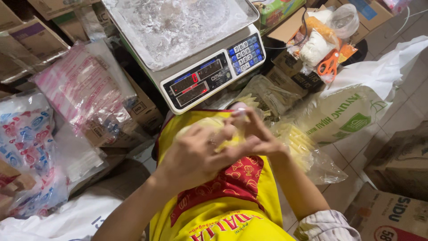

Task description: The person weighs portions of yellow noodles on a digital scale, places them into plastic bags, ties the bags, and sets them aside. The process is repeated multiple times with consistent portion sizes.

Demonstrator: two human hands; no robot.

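A small clear plastic bag of pale yellow pieces [218,127] is gripped between both hands over a yellow and red apron [223,196]. The left hand [196,156] is closed around its near side, while the top of the bag is pinched by the fingers of the right hand [256,134]. Just beyond the grip, a white electronic scale with a steel pan [191,49] is seen. To the right of the grip, a larger clear bag of yellow strips [298,143] is lying, with orange-handled scissors [329,63] farther off.
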